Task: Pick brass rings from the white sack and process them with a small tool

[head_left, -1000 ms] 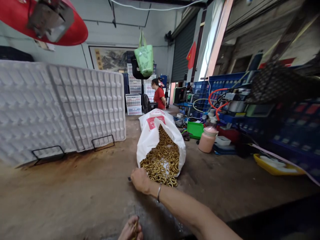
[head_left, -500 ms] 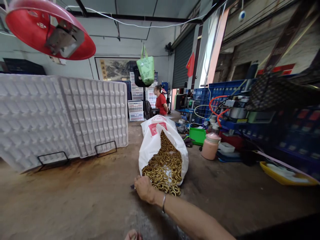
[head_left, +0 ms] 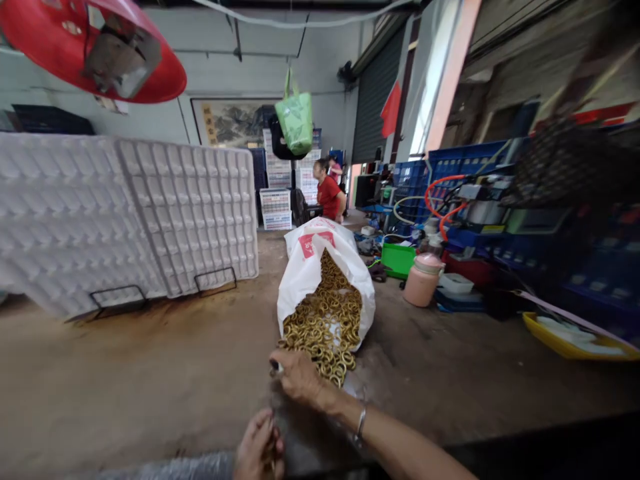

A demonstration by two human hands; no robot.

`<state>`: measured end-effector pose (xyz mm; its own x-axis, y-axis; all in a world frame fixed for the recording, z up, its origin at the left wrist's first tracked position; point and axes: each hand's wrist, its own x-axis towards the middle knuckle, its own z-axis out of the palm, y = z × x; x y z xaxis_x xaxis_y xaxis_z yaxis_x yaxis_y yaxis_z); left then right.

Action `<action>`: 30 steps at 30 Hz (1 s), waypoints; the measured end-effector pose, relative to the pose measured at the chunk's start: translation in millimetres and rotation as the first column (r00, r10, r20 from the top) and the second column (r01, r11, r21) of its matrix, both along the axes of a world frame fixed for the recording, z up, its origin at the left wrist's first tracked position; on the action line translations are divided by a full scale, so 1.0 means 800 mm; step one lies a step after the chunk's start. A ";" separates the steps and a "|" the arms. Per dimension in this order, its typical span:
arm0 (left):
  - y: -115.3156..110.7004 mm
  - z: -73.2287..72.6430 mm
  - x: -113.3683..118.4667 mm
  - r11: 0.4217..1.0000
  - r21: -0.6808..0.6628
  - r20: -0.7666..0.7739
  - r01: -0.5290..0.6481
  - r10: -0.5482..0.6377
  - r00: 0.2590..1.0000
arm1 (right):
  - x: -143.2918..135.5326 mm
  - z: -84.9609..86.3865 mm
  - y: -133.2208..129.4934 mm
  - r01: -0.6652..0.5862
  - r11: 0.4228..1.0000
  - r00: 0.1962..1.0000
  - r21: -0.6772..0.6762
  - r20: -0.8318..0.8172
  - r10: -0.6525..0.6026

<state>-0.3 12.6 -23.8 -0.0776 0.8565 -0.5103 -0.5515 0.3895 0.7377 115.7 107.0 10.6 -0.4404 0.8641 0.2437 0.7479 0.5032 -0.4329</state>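
A white sack [head_left: 295, 287] lies on its side with its mouth towards me. Brass-coloured rings [head_left: 327, 317] fill it and spill onto the table. My right hand [head_left: 300, 380], with a metal bangle on the wrist, reaches in from the right to the near left edge of the spilled rings. Its fingers are pinched around a small thing, partly dark and partly pale, too blurred to name. Below it, at the bottom of the view, my left hand [head_left: 257, 448] is closed. Gold-coloured rings show between its fingers.
White moulded trays [head_left: 195, 220] stand upright in black wire holders at the left. To the right are a pink jar [head_left: 423, 280], a green tray [head_left: 399, 260] and a yellow tray [head_left: 575, 340]. A red lamp shade [head_left: 150, 67] hangs above. A person in red [head_left: 329, 197] sits beyond the sack.
My left hand has risen further into view from the bottom edge, showing rings in it. My right hand has shifted slightly right, staying by the spilled rings. The camera view has tilted a little.
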 end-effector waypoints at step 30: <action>-0.019 0.026 0.026 0.897 0.401 -0.711 0.186 0.177 0.680 | 0.025 -0.017 -0.083 -0.011 0.899 0.897 -0.438 -0.401 -0.185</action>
